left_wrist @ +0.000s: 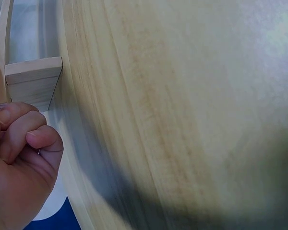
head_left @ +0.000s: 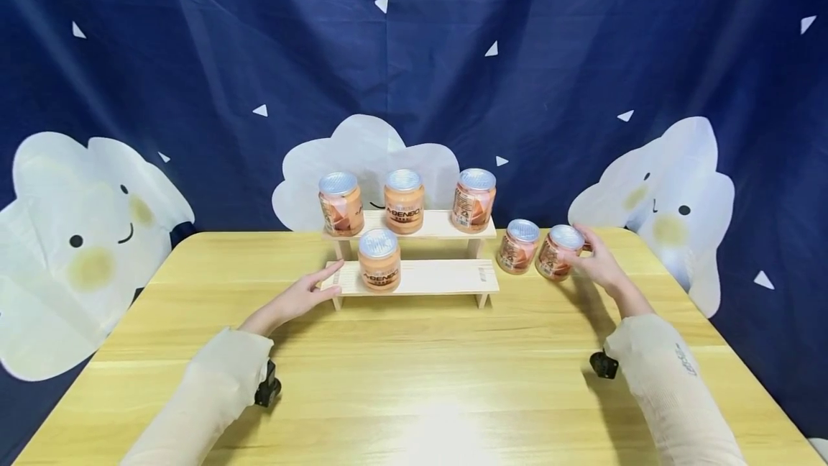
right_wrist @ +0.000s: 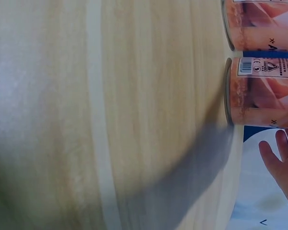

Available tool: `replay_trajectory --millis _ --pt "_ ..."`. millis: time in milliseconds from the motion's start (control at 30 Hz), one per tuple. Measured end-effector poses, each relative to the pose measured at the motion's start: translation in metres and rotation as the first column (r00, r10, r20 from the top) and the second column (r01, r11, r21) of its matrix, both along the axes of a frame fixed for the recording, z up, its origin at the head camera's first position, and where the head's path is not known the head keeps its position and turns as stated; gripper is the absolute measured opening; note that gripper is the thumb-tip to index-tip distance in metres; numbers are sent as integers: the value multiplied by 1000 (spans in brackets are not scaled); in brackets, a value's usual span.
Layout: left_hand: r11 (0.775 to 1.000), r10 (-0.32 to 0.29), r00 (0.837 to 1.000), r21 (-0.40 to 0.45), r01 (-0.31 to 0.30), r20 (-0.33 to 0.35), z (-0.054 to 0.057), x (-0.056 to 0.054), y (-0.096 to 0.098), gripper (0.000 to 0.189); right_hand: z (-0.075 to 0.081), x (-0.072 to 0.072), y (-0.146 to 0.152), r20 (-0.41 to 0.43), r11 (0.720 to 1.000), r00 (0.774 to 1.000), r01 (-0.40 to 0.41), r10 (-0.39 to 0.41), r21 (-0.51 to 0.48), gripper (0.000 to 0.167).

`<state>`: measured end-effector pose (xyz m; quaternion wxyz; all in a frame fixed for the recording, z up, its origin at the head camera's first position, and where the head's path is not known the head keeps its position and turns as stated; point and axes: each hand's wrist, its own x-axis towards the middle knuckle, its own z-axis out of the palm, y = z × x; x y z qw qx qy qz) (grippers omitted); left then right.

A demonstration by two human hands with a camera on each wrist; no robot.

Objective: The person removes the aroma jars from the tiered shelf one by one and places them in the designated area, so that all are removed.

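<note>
My right hand [head_left: 598, 261] holds the outermost orange jar [head_left: 555, 259] at the table's right, thumb in front and fingers at its far side. That jar [right_wrist: 264, 91] stands on the table in the right wrist view. Another jar [head_left: 515, 254] stands just left of it. My left hand [head_left: 297, 304] grips the left end of the two-step wooden stand [head_left: 440, 277]; the left wrist view shows its lower fingers [left_wrist: 24, 134] curled beside a stand leg [left_wrist: 33, 79]. One jar [head_left: 379, 268] sits on the lower step, left of middle.
The upper step carries a left jar [head_left: 341, 211], a middle jar [head_left: 404, 207] and a right jar [head_left: 474, 206]. All have pale ridged lids. Behind the wooden table [head_left: 388, 365] hangs a dark blue curtain [head_left: 440, 78] with white clouds.
</note>
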<state>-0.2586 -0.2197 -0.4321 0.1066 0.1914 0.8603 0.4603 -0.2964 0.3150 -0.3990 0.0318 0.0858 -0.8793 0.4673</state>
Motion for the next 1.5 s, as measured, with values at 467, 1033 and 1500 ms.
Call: replay_trajectory --millis 467,1033,1500 --pt "1000 -1 1000 1 1 -7 -1 -1 0 59 8 -2 -1 -16 990 997 67 -70 -127 73" --pt "1000 -4 1000 7 4 -1 0 1 0 60 29 14 -47 -220 947 974 -15 -59 -321 47" --pt "1000 -3 999 -12 2 -32 -2 1 1 59 24 29 -131 -123 915 968 -249 220 -318 58"
